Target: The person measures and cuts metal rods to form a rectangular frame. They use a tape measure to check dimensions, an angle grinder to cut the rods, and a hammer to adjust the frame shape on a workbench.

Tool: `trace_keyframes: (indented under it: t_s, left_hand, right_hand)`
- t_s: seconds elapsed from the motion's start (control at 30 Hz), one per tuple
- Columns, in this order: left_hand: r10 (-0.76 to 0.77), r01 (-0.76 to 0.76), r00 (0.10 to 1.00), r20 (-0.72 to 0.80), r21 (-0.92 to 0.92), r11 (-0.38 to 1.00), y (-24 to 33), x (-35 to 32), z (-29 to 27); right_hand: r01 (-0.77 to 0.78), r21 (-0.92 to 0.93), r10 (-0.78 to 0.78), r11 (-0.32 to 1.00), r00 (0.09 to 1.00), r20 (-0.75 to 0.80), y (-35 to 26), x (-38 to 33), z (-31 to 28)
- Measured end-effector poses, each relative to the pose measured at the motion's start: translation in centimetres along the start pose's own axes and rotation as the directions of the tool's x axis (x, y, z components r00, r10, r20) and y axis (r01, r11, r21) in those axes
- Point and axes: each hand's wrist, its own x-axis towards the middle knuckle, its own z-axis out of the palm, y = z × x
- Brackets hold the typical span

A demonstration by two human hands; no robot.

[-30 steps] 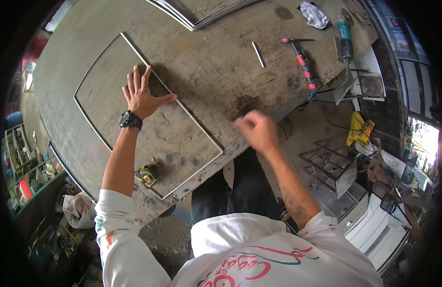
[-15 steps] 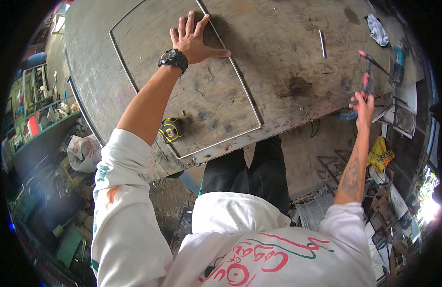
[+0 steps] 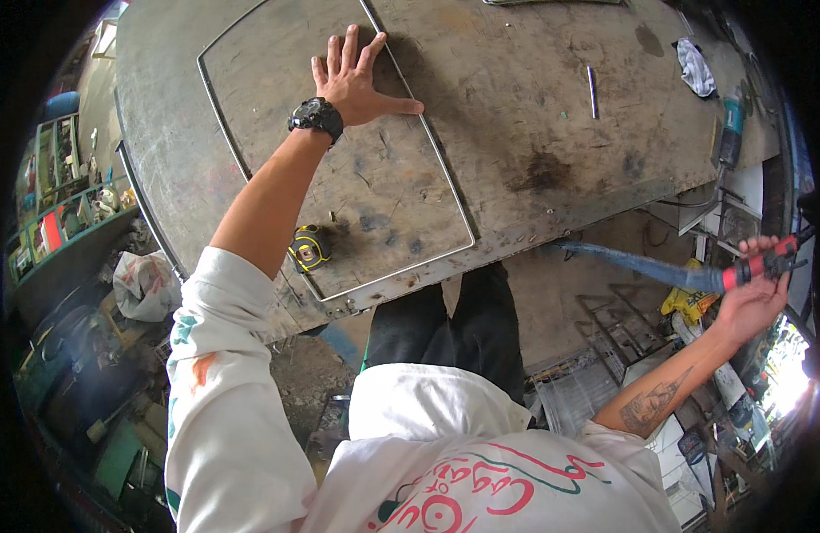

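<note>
My left hand [image 3: 352,91] lies spread on the worktable, a black watch on its wrist. Its forefinger and thumb tips touch the right side of a thin metal rod frame [image 3: 445,175], bent into a rectangle. My right hand [image 3: 754,298] is out past the table's right front corner, its fingers closed around a red and black welding torch [image 3: 763,264]. A blue hose [image 3: 636,258] trails from the torch back toward the table edge. Inside the frame, near its lower left corner, sits a black and yellow tape measure [image 3: 308,248].
The worktable [image 3: 552,115] has a stained, scratched top. A short metal rod [image 3: 593,92], a grey-white cloth [image 3: 695,67] and a teal angle grinder [image 3: 730,133] lie toward its right. A yellow bag [image 3: 688,305] and scrap metal are below right; a white sack [image 3: 146,286] stands left.
My right hand has swung the welding torch off the table, down and to the right, turning it and drawing the blue hose out. My left hand stays on the rod frame.
</note>
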Motion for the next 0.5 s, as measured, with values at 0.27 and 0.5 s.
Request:
trace_keyframes:
  t_s: [0.27, 0.5]
  left_hand:
    - [-0.022, 0.023, 0.998, -0.052, 0.005, 1.0, 0.6, 0.0, 0.0]
    - [-0.051, 0.052, 0.999, 0.013, -0.034, 0.998, 1.1, -0.2, -1.1]
  right_hand:
    - [0.126, -0.489, -0.166, 0.863, 0.985, -0.039, 3.1, -1.2, 6.8]
    - [0.211, -0.542, -0.25, 0.813, 0.968, 0.003, 4.0, -0.1, 9.0]
